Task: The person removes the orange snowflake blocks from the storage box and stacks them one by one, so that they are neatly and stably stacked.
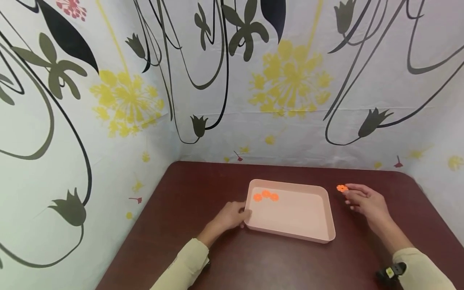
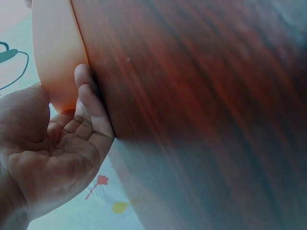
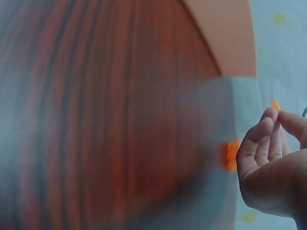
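Note:
A pale peach tray (image 1: 293,223) lies on the table, and three small orange flower-shaped pieces (image 1: 266,194) sit close together near its far left corner. My left hand (image 1: 232,215) grips the tray's left side, thumb over the rim and fingers along the outside wall. The same grip shows in the left wrist view, with the hand (image 2: 62,139) at the tray wall (image 2: 60,48). Right of the tray, my right hand (image 1: 367,203) pinches another orange flower-shaped piece (image 1: 342,188) between thumb and fingertips. In the right wrist view that piece (image 3: 276,105) shows only as a sliver.
Another orange item (image 3: 230,155), blurred, appears beside the right hand in the right wrist view. The dark red-brown wooden table (image 1: 261,262) meets a floral-patterned cloth (image 1: 217,92) at the back and sides. A black device (image 1: 391,273) sits at the right wrist.

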The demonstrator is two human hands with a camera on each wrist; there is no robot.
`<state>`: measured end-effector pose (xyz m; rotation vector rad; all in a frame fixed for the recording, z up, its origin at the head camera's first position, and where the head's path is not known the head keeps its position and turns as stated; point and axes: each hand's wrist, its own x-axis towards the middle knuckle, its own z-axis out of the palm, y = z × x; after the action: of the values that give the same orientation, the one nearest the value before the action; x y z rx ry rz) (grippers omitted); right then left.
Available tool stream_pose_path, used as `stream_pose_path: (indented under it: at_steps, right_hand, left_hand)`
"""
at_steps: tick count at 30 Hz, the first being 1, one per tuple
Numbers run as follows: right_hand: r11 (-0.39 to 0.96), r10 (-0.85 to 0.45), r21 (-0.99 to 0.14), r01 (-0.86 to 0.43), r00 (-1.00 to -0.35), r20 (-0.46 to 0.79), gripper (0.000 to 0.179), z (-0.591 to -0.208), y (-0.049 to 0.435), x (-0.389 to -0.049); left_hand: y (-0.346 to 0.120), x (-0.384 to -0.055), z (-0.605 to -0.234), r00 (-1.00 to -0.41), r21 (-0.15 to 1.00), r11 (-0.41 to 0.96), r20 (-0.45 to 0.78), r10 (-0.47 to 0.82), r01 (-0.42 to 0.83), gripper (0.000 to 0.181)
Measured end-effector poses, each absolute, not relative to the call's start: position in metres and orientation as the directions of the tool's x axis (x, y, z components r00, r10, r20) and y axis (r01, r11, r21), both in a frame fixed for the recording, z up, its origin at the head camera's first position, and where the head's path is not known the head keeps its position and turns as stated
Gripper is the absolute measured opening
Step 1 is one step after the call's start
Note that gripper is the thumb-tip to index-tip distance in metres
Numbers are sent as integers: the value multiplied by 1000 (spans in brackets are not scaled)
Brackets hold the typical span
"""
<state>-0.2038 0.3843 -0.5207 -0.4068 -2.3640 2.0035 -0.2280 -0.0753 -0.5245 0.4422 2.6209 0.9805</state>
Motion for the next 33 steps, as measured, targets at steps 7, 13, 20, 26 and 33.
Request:
stream_pose_path:
  at_steps: [7, 13, 20, 26, 33]
  right_hand:
    - [114, 204, -973, 199, -964, -173, 29, -529, 410, -201]
    - [121, 199, -970, 212, -962, -186, 22, -534, 417, -198]
    - [253, 240, -937, 242, -954, -182, 34, -545, 423, -205]
    - [308, 223, -923, 230, -961, -165, 49, -544, 424, -208]
    - [300, 227, -925, 231, -960, -166, 41, -545, 421, -207]
  left_hand:
    - [-76, -225, -522, -901, 686, 701, -161, 404, 192, 35]
    - [-78, -225, -522, -898, 675, 700, -128, 421, 232, 40]
    - [-77, -227, -526, -895, 651, 717, -128, 427, 249, 47]
    - [-76, -227, -526, -898, 653, 718, -132, 420, 240, 47]
    - [-75, -227, -526, -899, 656, 717, -132, 417, 236, 47]
